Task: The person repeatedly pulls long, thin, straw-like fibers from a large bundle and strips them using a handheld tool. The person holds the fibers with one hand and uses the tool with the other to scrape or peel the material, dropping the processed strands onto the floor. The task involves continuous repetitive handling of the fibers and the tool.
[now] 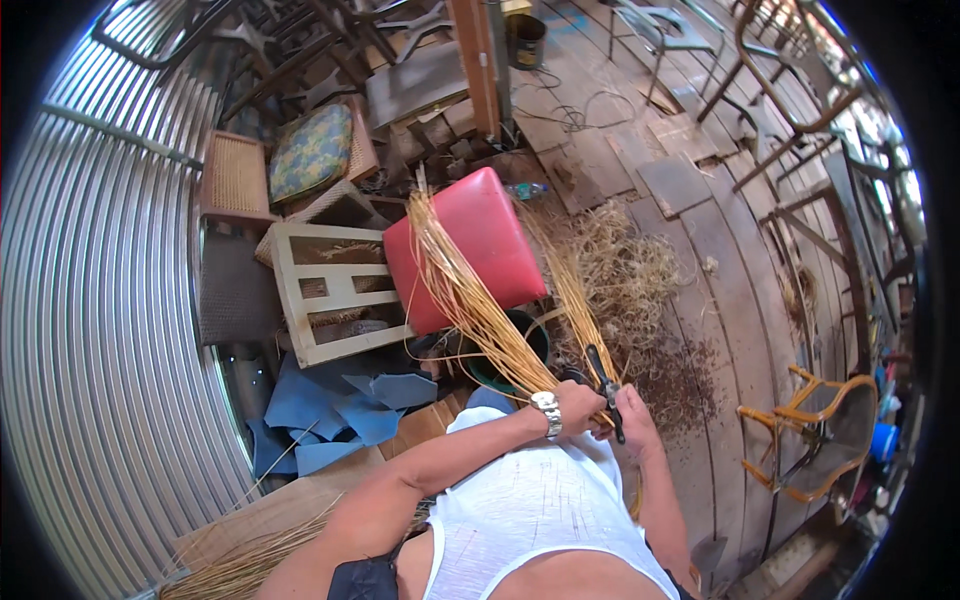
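My left hand (pixel 578 404), with a metal watch on the wrist, grips a long bundle of tan cane strands (pixel 470 300) near its lower end. The strands fan up and away over a red cushion (pixel 470 250). My right hand (pixel 632 412) holds black-handled pliers (pixel 604 385) against the bundle, right beside my left hand. A second group of strands (pixel 572 290) rises just right of the first. A dark green bucket (pixel 520 345) sits under the strands, partly hidden.
A pile of loose cane shavings (pixel 625 275) lies on the plank floor (pixel 700 240). A white wooden frame (pixel 335 290), blue scraps (pixel 340 405) and woven seats (pixel 235 180) stand at left by a corrugated metal wall (pixel 100 330). A rattan chair frame (pixel 820 430) is at right.
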A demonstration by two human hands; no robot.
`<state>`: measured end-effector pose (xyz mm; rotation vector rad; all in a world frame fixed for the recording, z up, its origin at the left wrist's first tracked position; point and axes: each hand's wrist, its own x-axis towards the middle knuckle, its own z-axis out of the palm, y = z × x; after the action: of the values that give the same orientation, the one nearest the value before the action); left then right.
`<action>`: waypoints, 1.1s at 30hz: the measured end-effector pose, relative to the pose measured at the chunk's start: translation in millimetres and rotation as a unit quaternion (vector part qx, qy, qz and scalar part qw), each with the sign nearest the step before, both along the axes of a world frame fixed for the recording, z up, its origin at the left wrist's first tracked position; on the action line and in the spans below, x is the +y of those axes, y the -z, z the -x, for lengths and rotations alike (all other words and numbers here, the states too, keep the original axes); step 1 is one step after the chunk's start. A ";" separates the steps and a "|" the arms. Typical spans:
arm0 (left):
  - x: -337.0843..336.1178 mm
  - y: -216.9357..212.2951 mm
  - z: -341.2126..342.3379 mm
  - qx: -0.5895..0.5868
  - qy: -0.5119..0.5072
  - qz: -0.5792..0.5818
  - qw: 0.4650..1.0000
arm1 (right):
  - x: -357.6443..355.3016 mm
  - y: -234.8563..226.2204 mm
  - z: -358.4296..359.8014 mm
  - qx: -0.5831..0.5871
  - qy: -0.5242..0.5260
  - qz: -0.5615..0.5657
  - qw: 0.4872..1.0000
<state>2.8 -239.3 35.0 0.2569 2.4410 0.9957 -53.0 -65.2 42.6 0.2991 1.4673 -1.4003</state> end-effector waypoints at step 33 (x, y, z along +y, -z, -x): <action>-529.6 -98.9 44.3 0.055 -0.619 -0.413 0.666 | -260.8 -35.7 -59.7 0.307 -0.111 -0.008 0.945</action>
<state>-41.5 -768.8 133.9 -1.2876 1.8004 2.6409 6.7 -326.0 78.4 -0.3209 1.9421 -1.3558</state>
